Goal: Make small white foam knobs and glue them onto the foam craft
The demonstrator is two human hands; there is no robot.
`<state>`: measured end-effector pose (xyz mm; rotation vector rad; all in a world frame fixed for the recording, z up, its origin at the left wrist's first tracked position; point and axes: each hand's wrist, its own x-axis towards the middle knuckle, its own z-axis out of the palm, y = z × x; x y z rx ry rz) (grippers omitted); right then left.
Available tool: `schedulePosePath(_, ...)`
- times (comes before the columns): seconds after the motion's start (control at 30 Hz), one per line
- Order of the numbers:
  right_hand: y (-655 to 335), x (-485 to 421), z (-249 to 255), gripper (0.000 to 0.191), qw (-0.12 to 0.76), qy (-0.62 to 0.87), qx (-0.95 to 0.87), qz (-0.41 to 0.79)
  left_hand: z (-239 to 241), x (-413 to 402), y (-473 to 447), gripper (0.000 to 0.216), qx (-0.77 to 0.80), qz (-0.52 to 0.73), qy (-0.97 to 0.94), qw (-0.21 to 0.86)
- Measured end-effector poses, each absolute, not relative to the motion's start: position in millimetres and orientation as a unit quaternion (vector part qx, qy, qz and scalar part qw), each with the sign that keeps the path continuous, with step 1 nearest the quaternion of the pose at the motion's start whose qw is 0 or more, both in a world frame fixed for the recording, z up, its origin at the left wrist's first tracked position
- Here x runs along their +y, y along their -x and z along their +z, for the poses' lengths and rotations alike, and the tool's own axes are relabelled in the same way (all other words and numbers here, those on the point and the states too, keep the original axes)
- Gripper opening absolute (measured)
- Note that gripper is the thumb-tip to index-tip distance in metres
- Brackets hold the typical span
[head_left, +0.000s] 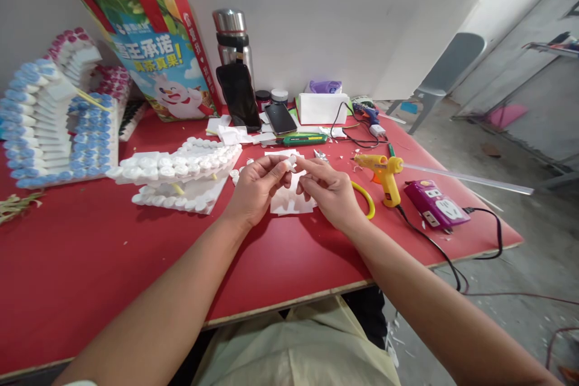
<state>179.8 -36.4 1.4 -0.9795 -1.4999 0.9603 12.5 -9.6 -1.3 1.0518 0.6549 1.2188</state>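
Observation:
Between thumb and forefinger, my left hand [261, 184] pinches a small white piece [291, 163], perhaps a paper rosette; its exact kind is too small to tell. My right hand [332, 190] is closed at its other side, its forefinger reaching the piece and its other fingers curled. Below both hands lie white paper sheets [294, 202] on the red table [280, 259]. Left of my hands stands a white shape covered in rows of white rosettes [181, 164], with a few loose ones near my left fingers.
To the right are a yellow glue gun [382, 172], a yellow ring [365, 199] and a purple power socket [438, 205] with trailing cords. A green cutter [302, 139], phones [239, 96], a steel flask [231, 36] and a bag [158, 60] stand behind. Blue-rosette shapes [58, 126] sit left.

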Motion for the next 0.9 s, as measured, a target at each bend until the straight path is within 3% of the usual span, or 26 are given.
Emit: schedulePosePath(0.9, -184.1, -28.0, -8.6, 0.040, 0.575, 0.348, -0.596, 0.439, 0.7, -8.5, -14.6, 0.024, 0.319, 0.545, -0.430, 0.646)
